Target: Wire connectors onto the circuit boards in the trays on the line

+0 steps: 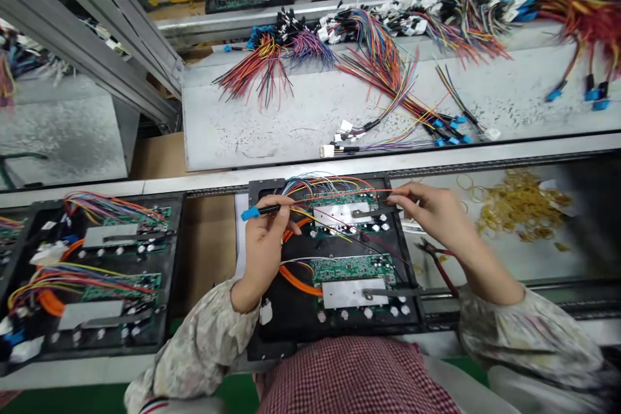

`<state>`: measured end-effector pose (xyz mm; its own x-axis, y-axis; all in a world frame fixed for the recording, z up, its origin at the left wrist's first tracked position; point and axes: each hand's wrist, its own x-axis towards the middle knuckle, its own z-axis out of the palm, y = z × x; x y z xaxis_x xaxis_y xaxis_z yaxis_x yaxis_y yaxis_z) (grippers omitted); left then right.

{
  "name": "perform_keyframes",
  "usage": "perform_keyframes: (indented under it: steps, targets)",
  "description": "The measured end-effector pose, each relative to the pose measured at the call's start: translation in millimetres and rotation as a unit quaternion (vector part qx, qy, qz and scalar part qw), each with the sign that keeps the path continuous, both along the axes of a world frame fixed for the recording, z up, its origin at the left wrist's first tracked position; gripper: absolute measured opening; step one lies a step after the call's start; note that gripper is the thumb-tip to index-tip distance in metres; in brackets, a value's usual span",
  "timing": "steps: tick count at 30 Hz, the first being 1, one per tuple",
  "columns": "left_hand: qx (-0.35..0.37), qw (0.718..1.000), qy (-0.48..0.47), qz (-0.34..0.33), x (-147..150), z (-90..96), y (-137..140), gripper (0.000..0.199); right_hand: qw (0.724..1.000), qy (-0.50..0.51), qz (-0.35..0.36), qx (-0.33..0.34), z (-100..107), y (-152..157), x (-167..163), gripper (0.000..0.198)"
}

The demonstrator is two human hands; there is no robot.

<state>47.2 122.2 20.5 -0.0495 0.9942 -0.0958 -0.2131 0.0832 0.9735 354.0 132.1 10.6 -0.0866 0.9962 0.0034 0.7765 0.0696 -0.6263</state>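
Between thumb and fingers, my left hand (pixel 266 239) grips a wire harness near its blue connector (pixel 251 213); a short black sleeve sits behind the connector. Several loose wires of that harness fan out rightward over the boards. My right hand (pixel 429 207) pinches the far end of a red wire (pixel 339 195), which stretches across from the left hand. Below lies a black tray (pixel 295 320) with two green circuit boards (pixel 356 266), each carrying a silvery plate (pixel 334 294). Thick orange cables (pixel 297 279) loop at the boards' left sides.
A second loaded tray (pixel 175 272) stands to the left. Pliers with red handles (pixel 442 270) and a heap of yellow rubber bands (pixel 519 210) lie at the right. Behind, a pale sloped shelf (pixel 272 132) bears bunches of wire harnesses (pixel 378 39). A metal frame post (pixel 121 32) rises at upper left.
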Motion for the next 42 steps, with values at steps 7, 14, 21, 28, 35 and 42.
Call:
perform_keyframes:
  steps: [7,14,21,28,35,42]
  targets:
    - [0.002,1.0,-0.002,-0.013,-0.2,1.5,0.5,0.008,1.0,0.011,-0.017,-0.021,-13.0,7.8,-5.9,0.038]
    - [0.012,1.0,-0.005,-0.007,2.4,3.8,1.7,0.009,0.999,0.002,-0.015,-0.029,-7.6,11.0,-7.9,0.046]
    - [0.029,0.999,-0.016,-0.003,1.5,1.9,2.2,0.008,0.999,-0.005,-0.032,-0.007,-7.1,13.1,-12.4,0.055]
    - [0.032,0.999,-0.025,0.0,1.3,1.0,2.4,0.006,0.999,-0.012,-0.031,-0.018,-10.5,11.0,-12.0,0.06]
    - [0.039,0.999,-0.023,-0.001,0.8,-0.6,2.8,0.008,0.993,-0.099,-0.043,0.056,-7.5,17.4,-16.2,0.054]
    - [0.039,0.999,-0.021,0.003,-0.7,-2.6,2.3,0.009,0.995,-0.093,-0.009,0.034,-13.8,27.0,-28.4,0.028]
